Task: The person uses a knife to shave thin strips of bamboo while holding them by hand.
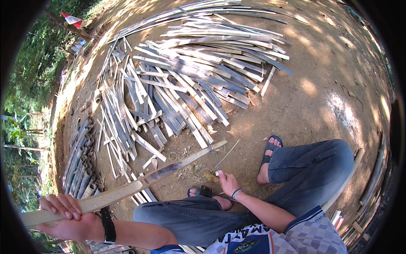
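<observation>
A long split bamboo strip [169, 168] runs slantwise from the lower left toward the middle. My left hand [69, 218] is closed around its near end, with a black band on that wrist. In my right hand [229, 184] is a knife [215, 160], its thin dark blade pointing away from me. The blade's far part meets or overlaps the strip close to its far end; whether it touches cannot be told. The handle is mostly hidden by my fingers. Pale inner wood shows along the strip, with a darker stretch in its middle.
Beyond the strip, a big heap of split bamboo slats [186, 72] covers the dirt ground [313, 110]. Stacked bamboo poles [80, 161] lie at the left, and more poles [376, 169] at the far right. My bent legs and sandalled feet [270, 148] frame the near area.
</observation>
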A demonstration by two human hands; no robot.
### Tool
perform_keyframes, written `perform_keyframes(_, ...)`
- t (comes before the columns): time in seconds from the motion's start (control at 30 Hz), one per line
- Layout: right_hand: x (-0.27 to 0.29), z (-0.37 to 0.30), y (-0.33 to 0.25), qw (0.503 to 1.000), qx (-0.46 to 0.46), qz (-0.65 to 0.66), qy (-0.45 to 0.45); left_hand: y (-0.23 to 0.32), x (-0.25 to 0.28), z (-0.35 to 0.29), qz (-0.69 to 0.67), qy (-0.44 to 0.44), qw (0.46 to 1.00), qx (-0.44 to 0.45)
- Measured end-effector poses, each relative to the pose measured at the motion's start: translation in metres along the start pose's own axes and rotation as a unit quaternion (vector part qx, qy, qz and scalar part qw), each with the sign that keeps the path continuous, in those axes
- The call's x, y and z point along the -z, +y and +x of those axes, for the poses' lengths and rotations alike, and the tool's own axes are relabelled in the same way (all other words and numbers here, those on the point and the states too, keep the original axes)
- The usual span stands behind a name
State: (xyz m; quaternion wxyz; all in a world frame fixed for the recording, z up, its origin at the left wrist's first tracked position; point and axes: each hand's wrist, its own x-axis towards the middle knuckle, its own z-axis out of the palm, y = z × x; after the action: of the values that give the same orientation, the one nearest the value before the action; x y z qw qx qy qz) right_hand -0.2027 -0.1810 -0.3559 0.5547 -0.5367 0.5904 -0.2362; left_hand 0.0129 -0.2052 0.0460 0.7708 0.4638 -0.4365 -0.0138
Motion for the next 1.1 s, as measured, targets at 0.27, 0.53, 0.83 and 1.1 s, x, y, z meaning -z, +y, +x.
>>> perform_keyframes(0.27, 0.014, -0.008, -0.038, 0.993, 0.101, 0.034, -0.057, -0.004, 0.001, 0.000, 0.016, 0.041, 0.999, -0.001)
perform_keyframes(0.53, 0.004, 0.027, 0.028, 0.960, -0.240, 0.141, -0.027, 0.000, -0.010, -0.001, 0.032, 0.063, 0.997, -0.006)
perform_keyframes(0.83, 0.003, -0.002, -0.019, 0.983, 0.097, 0.139, -0.071, -0.005, 0.000, 0.001, 0.004, 0.042, 0.999, -0.008)
perform_keyframes(1.1, -0.007, 0.034, 0.030, 0.996, -0.056, 0.067, -0.011, -0.016, 0.006, 0.013, 0.050, 0.107, 0.993, 0.016)
